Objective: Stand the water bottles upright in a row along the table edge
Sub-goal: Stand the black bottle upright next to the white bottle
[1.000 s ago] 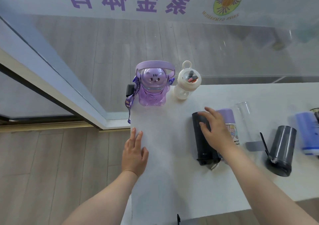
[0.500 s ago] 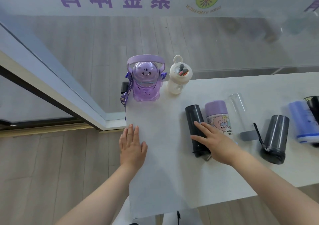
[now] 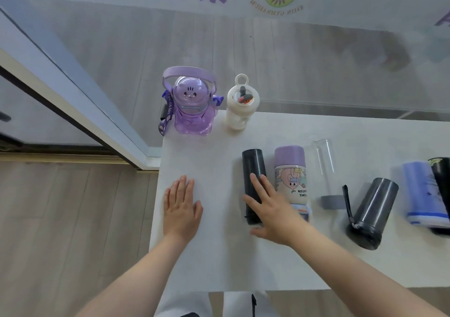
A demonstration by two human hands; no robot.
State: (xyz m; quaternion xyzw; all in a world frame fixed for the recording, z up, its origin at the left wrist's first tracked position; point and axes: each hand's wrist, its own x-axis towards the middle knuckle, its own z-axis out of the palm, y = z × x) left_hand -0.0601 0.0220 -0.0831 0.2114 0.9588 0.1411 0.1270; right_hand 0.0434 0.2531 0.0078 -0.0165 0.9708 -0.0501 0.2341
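On the white table (image 3: 219,263) I see the black bottle (image 3: 253,168) lying flat beside the purple-capped bottle (image 3: 290,170), my right hand (image 3: 272,214) spread over it, not gripping; left hand (image 3: 181,209) flat, fingers open.

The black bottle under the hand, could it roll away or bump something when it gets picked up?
Maybe. The black bottle lies on its side right beside the cartoon bottle, so lifting it could nudge that one rolling. The right hand rests flat on top rather than wrapped around it, so it might slip. And the purple bear bottle and white bottle stand at the table's far edge, where a knock could tip them off.
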